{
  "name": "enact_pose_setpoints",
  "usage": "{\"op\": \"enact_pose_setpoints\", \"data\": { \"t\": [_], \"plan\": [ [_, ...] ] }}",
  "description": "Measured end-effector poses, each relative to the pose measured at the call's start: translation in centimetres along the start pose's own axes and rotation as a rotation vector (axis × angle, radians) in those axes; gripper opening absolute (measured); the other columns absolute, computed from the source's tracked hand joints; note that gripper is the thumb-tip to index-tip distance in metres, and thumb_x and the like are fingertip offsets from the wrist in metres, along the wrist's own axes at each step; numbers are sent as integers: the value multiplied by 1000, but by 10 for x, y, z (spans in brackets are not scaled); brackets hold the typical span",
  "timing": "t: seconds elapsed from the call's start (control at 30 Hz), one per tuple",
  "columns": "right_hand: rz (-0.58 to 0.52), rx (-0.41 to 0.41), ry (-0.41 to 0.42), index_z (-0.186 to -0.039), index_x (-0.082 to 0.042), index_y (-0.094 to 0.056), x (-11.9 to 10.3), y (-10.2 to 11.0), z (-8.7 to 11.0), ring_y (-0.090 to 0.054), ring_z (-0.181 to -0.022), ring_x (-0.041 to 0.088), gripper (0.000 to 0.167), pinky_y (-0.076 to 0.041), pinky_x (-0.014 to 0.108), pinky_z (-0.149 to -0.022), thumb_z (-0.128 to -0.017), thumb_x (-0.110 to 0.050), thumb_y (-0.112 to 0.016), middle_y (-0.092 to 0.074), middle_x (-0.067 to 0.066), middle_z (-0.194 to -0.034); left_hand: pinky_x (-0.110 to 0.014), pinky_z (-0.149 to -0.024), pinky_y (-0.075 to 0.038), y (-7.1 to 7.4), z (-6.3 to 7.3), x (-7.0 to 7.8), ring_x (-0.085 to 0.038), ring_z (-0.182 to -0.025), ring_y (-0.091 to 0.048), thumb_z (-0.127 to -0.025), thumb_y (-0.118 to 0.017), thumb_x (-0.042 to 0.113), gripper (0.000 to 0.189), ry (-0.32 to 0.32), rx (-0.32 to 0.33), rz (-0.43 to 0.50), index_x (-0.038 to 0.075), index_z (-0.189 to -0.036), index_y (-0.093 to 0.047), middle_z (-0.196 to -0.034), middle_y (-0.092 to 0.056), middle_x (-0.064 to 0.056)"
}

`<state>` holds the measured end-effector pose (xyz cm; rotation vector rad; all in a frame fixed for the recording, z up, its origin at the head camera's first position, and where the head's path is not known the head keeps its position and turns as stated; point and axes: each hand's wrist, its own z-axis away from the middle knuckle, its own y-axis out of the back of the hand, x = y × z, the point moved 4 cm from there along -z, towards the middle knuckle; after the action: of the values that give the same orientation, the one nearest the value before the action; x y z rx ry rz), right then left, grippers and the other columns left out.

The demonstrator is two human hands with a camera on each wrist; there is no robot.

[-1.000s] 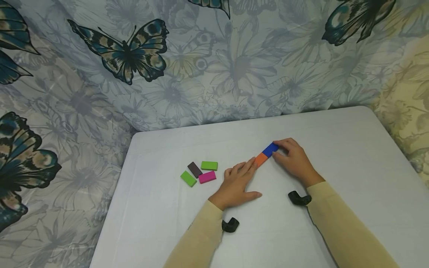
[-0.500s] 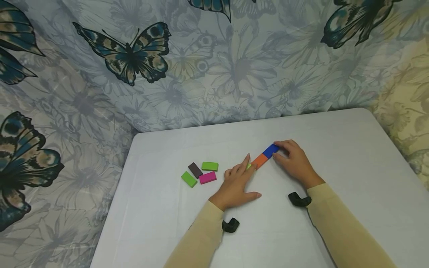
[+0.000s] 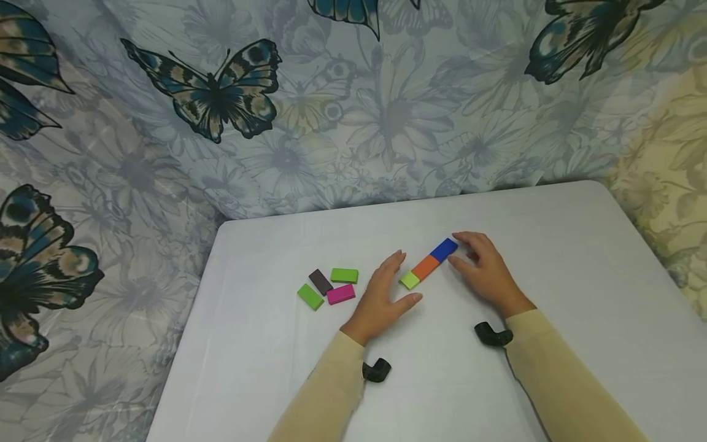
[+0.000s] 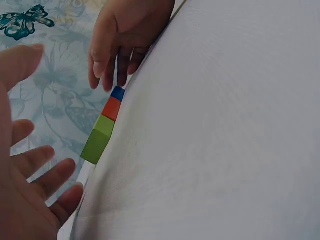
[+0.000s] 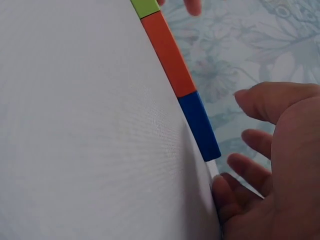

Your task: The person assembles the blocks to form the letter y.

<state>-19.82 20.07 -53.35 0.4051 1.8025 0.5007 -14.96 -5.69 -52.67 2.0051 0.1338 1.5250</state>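
- On the white table (image 3: 248, 368), a blue block (image 3: 444, 249), orange block (image 3: 425, 268) and lime block (image 3: 409, 280) touch end to end.
- The left hand (image 3: 378, 302) and right hand (image 3: 488, 271) hold nothing, fingers loose, near the blocks.
- Pushing softly from both ends should keep them straight.

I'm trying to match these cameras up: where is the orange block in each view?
Head: orange block right of and below centre.
Left wrist: orange block left of centre, just above mid-height.
Right wrist: orange block in the upper half, near the middle across.
Shared landmark: the blue block against its end.
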Motion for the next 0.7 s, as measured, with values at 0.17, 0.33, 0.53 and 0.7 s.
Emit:
{"op": "enact_pose_setpoints", "data": {
  "t": [0.17,0.33,0.53,0.7],
  "plan": [
    [-6,-18,-19,-151,-1,-59,-5,-4,3,-36,-153,43,52,-37,67,-117,-103,-12,-75,-45,21,-163,-47,-109,-50,13,-1,3,-27,-146,-51,-104,-76,32,76,-29,127,92,22,-169,-38,-170,-42,-5],
    [-49,-54,25,-151,-1,-59,-13,-10,12,-28,-158,45,53,-25,69,-123,-103,-16,-75,-39,19,-169,-56,-106,-49,27,-2,1,-38,-144,-52,-108,-71,24,65,-62,204,184,19,-167,-42,-167,-45,-9],
    [-54,-79,63,-153,-3,-59,-19,-16,18,-25,-159,43,56,-21,71,-123,-101,-16,-77,-37,17,-171,-56,-104,-47,46,0,-4,-44,-140,-52,-118,-47,40,55,-97,273,288,11,-165,-43,-163,-50,-13],
    [-31,-107,70,-155,-7,-57,-21,-18,21,-21,-162,39,59,-14,76,-122,-102,-19,-77,-34,14,-174,-57,-97,-47,65,4,-9,-44,-136,-55,-116,-29,62,76,-130,337,308,5,-165,-40,-159,-54,-17]
  ]
}}
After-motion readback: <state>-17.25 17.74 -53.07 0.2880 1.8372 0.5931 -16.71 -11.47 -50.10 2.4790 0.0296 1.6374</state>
